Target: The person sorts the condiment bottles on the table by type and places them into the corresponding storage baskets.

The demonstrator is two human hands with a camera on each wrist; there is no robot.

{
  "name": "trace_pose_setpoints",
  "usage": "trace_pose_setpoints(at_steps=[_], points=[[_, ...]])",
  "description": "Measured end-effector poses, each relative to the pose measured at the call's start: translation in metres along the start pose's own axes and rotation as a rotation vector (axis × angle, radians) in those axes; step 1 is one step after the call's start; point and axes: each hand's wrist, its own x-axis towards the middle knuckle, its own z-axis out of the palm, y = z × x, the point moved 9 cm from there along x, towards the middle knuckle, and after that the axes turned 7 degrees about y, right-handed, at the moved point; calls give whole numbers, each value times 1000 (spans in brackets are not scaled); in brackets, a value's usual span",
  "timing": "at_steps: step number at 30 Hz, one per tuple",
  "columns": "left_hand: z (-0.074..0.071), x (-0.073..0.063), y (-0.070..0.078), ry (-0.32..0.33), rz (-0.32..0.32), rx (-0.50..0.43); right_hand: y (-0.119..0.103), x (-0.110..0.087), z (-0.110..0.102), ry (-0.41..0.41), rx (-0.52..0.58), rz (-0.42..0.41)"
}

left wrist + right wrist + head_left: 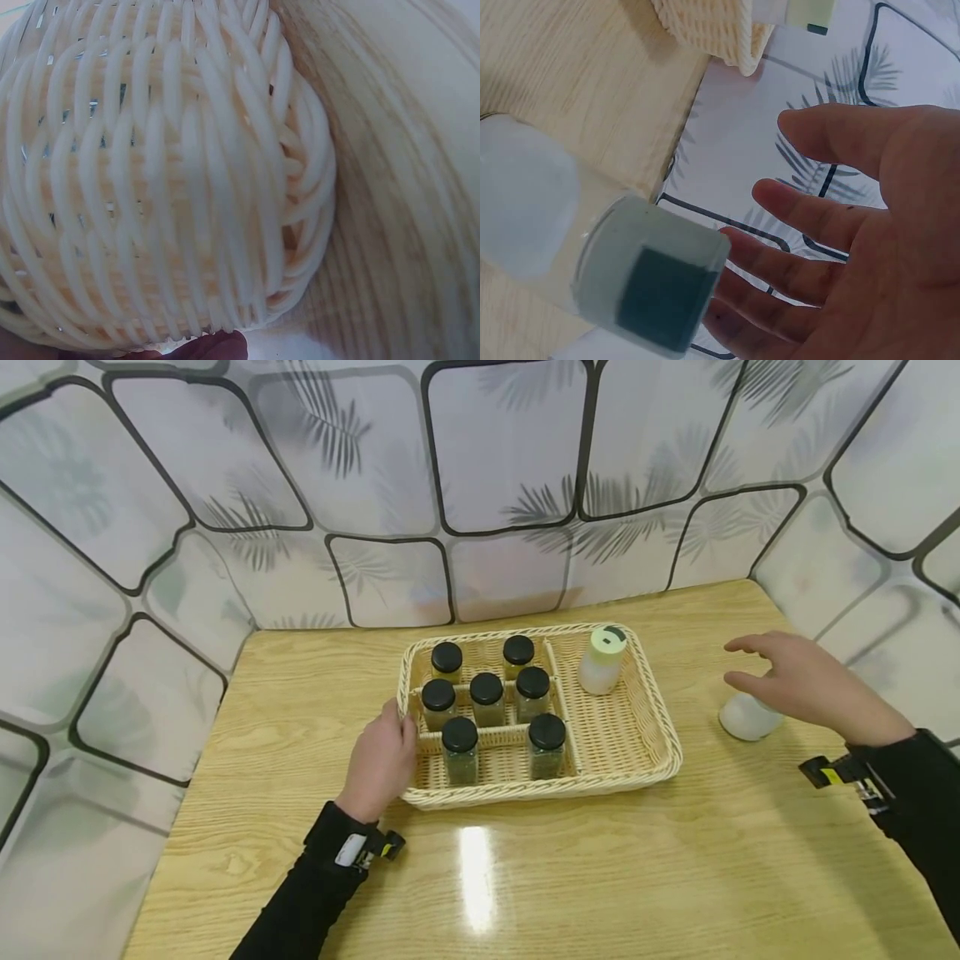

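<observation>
A pale wicker basket [540, 796] with dividers stands on the table. My left hand [381, 758] grips its left end, thumb over the rim; in the left wrist view the woven wall [165, 172] fills most of the picture. Several black-lidded spice jars [487, 700] stand in its left compartments. A shaker bottle [602, 662] with a pale green lid and white contents stands in the right compartment. My right hand [806, 681], fingers apart and holding nothing, hovers at a second such bottle [532, 202] right of the basket. Its lid [652, 274] is close to the fingertips.
The wood-grain table [585, 877] runs up to a patterned cloth wall [510, 452] at the back, with similar panels at both sides. Both wrists carry small strapped devices [847, 772].
</observation>
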Motion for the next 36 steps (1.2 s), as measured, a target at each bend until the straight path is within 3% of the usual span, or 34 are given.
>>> trace_pose_setpoints(at_steps=[36], points=[[-2, 0, 2, -1, -1, -1, 23, -10, 19, 29, -32, -2]])
